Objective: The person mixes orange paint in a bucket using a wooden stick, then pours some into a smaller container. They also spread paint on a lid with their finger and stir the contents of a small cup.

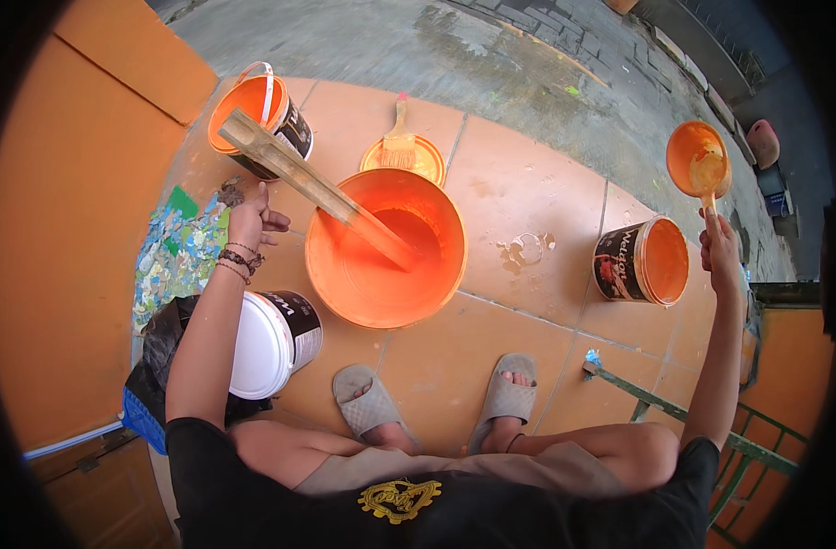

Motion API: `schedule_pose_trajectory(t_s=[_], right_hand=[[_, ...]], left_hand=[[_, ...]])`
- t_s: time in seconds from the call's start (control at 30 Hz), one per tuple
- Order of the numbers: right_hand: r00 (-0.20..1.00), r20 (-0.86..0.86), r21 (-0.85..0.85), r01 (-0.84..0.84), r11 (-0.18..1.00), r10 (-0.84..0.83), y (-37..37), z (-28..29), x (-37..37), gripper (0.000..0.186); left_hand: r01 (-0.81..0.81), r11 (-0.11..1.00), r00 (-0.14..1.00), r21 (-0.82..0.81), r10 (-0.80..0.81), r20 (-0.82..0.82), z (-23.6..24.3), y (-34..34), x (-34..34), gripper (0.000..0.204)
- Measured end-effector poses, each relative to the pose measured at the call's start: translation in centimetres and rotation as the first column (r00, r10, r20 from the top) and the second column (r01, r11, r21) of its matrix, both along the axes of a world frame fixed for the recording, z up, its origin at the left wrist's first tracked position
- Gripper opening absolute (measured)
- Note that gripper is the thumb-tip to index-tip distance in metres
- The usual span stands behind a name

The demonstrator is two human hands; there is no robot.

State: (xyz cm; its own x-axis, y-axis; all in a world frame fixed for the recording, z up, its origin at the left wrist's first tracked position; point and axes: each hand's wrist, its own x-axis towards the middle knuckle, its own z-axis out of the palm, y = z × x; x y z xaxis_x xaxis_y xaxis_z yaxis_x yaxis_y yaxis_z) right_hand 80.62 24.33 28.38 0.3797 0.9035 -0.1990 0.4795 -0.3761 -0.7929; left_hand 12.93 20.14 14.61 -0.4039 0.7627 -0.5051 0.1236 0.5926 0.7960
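My right hand (720, 249), raised at the far right, is closed round the handle of a plastic dipper (698, 157) coated in orange paint. Below it stands an open paint bucket (663, 261), orange inside. On the left, my left hand (255, 220) has its fingers apart, beside a small crumpled brown thing (230, 192); I cannot tell whether it touches it. A wide basin (331, 297) of orange paint sits in the middle. A wooden stick (294, 169) leans over its rim, lower end in the paint, upper end by another open bucket (294, 123) with a white handle.
Behind the basin, a paintbrush (399, 145) lies on an orange-smeared lid (429, 157). A white-lidded bucket (258, 348) is under my left forearm, near a black plastic bag (166, 334) and paint-spattered sheeting (176, 252). A green metal rail (674, 412) stands at lower right. Water spots the tiles.
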Motion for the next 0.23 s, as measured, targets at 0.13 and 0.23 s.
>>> schedule_pose_trajectory(t_s=[0.13, 0.23], right_hand=[[0.979, 0.200, -0.035, -0.039, 0.999, 0.046, -2.0, 2.6, 2.6, 0.036], [0.973, 0.227, -0.224, 0.016, 0.974, 0.036, -4.8, 4.2, 4.5, 0.033]], left_hand=[[-0.011, 0.983, 0.842, -0.182, 0.107, 0.529, -0.6, -1.6, 4.0, 0.076], [-0.022, 0.998, 0.277, 0.065, -0.056, 0.959, -4.6, -0.8, 7.5, 0.099]])
